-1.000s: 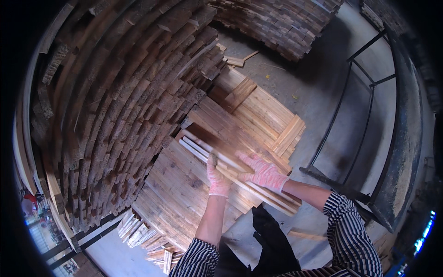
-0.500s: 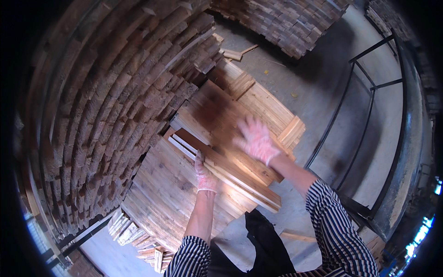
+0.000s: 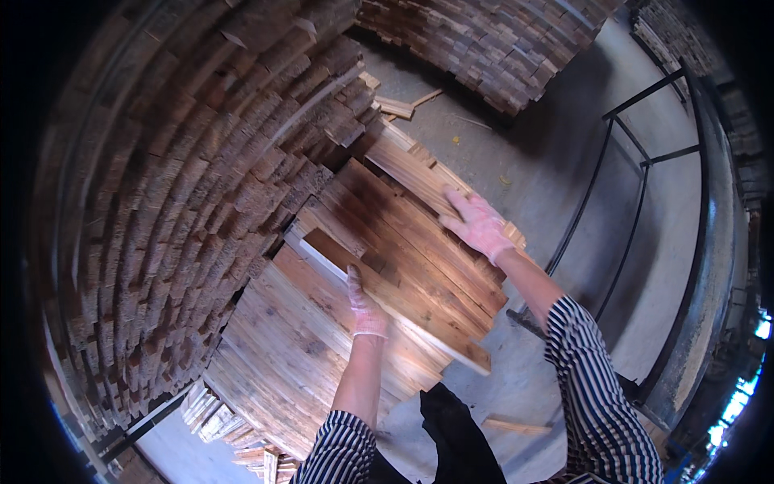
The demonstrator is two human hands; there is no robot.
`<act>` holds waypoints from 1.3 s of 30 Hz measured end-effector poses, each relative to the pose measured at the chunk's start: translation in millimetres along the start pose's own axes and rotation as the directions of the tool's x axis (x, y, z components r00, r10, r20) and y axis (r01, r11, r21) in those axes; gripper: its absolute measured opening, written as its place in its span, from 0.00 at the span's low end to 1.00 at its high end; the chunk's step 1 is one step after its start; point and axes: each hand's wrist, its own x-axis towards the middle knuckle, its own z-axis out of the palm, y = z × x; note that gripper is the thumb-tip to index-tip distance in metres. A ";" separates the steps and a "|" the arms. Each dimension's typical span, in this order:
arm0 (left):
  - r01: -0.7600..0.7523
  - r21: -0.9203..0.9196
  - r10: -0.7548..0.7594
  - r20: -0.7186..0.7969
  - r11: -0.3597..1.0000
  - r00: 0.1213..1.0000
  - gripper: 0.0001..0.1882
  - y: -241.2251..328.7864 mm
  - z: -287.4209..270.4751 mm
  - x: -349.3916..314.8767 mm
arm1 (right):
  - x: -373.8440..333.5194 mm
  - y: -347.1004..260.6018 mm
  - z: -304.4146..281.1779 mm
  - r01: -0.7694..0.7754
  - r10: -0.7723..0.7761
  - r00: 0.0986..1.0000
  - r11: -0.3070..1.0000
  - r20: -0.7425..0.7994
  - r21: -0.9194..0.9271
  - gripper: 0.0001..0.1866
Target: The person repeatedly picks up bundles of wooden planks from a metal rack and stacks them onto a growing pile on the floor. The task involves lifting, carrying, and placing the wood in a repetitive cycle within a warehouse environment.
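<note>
My left hand (image 3: 367,310), in a pale pink-and-white glove, holds a narrow wooden board (image 3: 411,310) by its near side, thumb on top. The board is tilted, with a pale long edge. It lies over a broad layer of side-by-side planks (image 3: 274,347). My right hand (image 3: 481,228), gloved alike, grips a light wooden board (image 3: 407,169) at the far right of the layer, its thumb towards the near edge and its other fingers across the top. Their tips are partly hidden. Between the hands lie several reddish-brown planks (image 3: 419,242).
A tall stack of rough timber (image 3: 177,177) rises close on the left. Another timber stack (image 3: 500,48) stands at the back. A black metal frame (image 3: 605,202) is on the right. Loose wood pieces (image 3: 395,107) lie on the floor, with offcuts (image 3: 214,411) at lower left.
My right hand has moved right and farther away, now with a light board that covers part of the crosswise pieces there. The bundle at my left hand is thinner, showing one pale edge.
</note>
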 end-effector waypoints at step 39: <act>-0.254 0.935 -0.010 0.260 -0.249 0.966 0.56 82.0 -30.1 -61.9 | 3.4 -102.2 32.1 0.039 -0.067 0.996 0.911 -0.055 -0.410 0.40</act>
